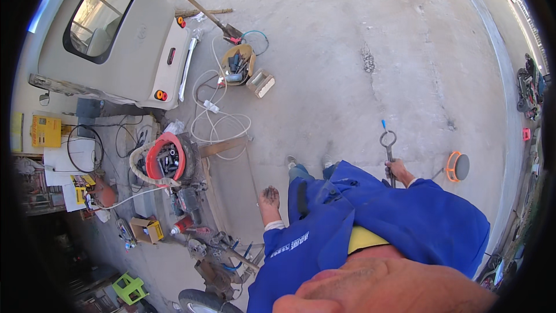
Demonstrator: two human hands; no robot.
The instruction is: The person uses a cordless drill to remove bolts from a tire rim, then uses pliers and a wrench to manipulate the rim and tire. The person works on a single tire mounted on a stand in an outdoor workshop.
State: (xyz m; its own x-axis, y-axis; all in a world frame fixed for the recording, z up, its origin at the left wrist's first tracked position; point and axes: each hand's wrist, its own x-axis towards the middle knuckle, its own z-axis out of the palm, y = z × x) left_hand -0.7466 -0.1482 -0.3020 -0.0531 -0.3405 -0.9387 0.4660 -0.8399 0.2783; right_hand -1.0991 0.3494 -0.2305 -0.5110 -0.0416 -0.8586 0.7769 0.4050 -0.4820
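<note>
On the right, my right hand (397,170) is closed around the handle of a dark metal tool (389,149) that looks like ring-jawed tongs. Its ring end points away from me, with a small blue piece (383,123) at the tip. I cannot make out whether that piece is gripped or part of the tool. My left hand (269,198) hangs beside my left leg, its blackened fingers loosely curled and apart, with nothing seen in it. Nearest to it on the left are a wooden frame (214,197) and a red bowl (153,159) of metal sockets.
A pale vehicle (124,64) stands at the far left. Near it lie a tan basin (248,58) of tools, a looped white cable (246,120) and a shovel (230,30). An orange-rimmed round object (459,166) is at right, a green stool (130,288) at lower left.
</note>
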